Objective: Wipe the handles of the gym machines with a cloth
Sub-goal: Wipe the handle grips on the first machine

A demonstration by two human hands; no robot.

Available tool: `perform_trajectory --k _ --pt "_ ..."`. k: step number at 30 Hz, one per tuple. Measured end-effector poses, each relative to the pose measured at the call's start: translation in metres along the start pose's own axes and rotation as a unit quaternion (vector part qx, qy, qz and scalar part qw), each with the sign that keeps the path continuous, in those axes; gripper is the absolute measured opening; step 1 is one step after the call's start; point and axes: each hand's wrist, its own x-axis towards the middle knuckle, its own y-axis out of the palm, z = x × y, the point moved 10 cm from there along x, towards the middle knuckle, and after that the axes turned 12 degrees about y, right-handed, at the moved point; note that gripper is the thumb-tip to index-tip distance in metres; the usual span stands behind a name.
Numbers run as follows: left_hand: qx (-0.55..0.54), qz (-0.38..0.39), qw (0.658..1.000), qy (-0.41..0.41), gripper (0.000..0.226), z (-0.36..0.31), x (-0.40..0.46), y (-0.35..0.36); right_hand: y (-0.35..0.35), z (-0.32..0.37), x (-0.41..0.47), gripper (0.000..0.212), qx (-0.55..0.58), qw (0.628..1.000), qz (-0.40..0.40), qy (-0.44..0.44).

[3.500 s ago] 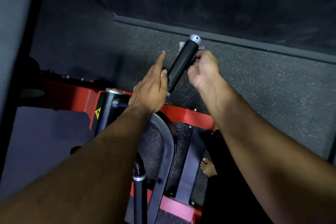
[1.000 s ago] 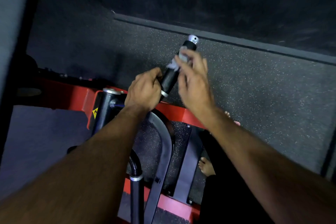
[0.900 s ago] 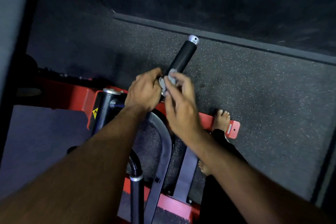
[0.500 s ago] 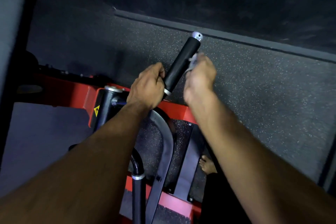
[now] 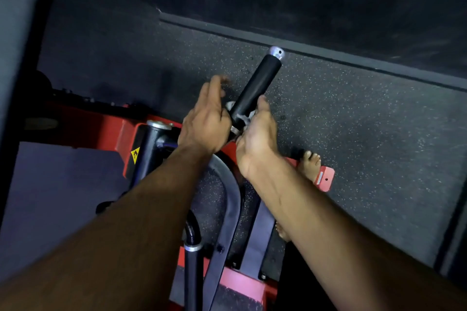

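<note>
At frame centre, the right hand point(image 5: 255, 134) has slid the crumpled grey cloth point(image 5: 249, 117), pinched, to the black foam-covered handle point(image 5: 255, 89)'s base; the left hand point(image 5: 206, 121) has apparently loosened, fingers blurred — stroke nearly complete.

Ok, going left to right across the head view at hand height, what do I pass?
Yellow warning sticker → left hand → black handle, with the cloth at its lower end → right hand → bare foot → red tag.
</note>
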Motion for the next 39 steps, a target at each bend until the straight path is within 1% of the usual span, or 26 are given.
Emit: perform_trajectory --k 2,4,7,12,14,16,21,24,25,27,28,30,33,35,37,39 --pt "-0.001 -0.003 1.000 0.007 0.066 -0.003 -0.001 -0.001 0.000 -0.005 0.000 0.055 -0.001 1.000 0.009 0.019" --pt "-0.004 -0.005 1.000 0.011 0.071 -0.004 -0.001 -0.002 0.005 0.010 0.005 0.055 0.011 1.000 0.005 0.025" --pt "-0.006 -0.005 1.000 0.007 0.077 -0.005 -0.002 -0.002 0.013 0.052 0.019 0.048 0.035 0.999 -0.001 -0.009" --pt "-0.007 -0.008 1.000 0.009 0.075 -0.005 -0.002 -0.003 0.019 0.109 0.029 0.043 0.080 0.996 0.010 -0.039" --pt "-0.009 -0.011 1.000 0.011 0.074 -0.005 -0.003 -0.004 0.021 0.120 0.027 0.029 0.079 0.995 0.016 -0.058" --pt "-0.008 -0.013 1.000 0.014 0.074 -0.006 -0.004 -0.004 0.019 0.124 0.024 0.006 0.041 0.994 0.016 -0.104" --pt "0.000 -0.016 1.000 0.010 0.073 -0.005 -0.003 -0.005 -0.006 0.103 0.008 0.030 -0.056 0.978 -0.023 -0.198" --pt "-0.002 -0.017 1.000 0.017 0.073 -0.006 -0.003 -0.004 -0.018 0.079 -0.001 0.029 -0.140 0.948 -0.080 -0.274" --pt "-0.001 -0.018 1.000 0.019 0.074 -0.005 -0.003 -0.005 -0.018 0.067 -0.003 0.033 -0.153 0.936 -0.101 -0.301" --pt "-0.002 -0.019 1.000 0.018 0.073 -0.003 -0.003 -0.005 -0.021 0.042 -0.007 0.038 -0.153 0.915 -0.133 -0.348" --pt "-0.006 -0.019 1.000 0.018 0.070 -0.003 -0.003 -0.004 -0.023 0.029 -0.007 0.036 -0.140 0.914 -0.142 -0.354" --pt "-0.010 -0.019 1.000 0.019 0.066 -0.006 -0.003 -0.004 -0.030 0.005 -0.005 0.028 -0.120 0.919 -0.147 -0.346" --pt "0.002 -0.024 1.000 0.020 0.071 -0.005 -0.003 -0.004 -0.037 -0.020 -0.001 0.013 -0.141 0.930 -0.133 -0.312" --pt "0.006 -0.023 1.000 0.018 0.073 -0.003 -0.003 -0.004 -0.037 -0.028 0.000 0.020 -0.141 0.942 -0.116 -0.280" --pt "0.009 -0.027 0.999 0.020 0.073 -0.003 -0.002 -0.004 -0.037 -0.024 0.003 0.026 -0.071 0.965 -0.090 -0.236" --pt "0.013 -0.031 0.999 0.025 0.072 -0.003 -0.002 -0.004 -0.034 -0.006 0.012 0.025 0.004 0.980 -0.072 -0.185"
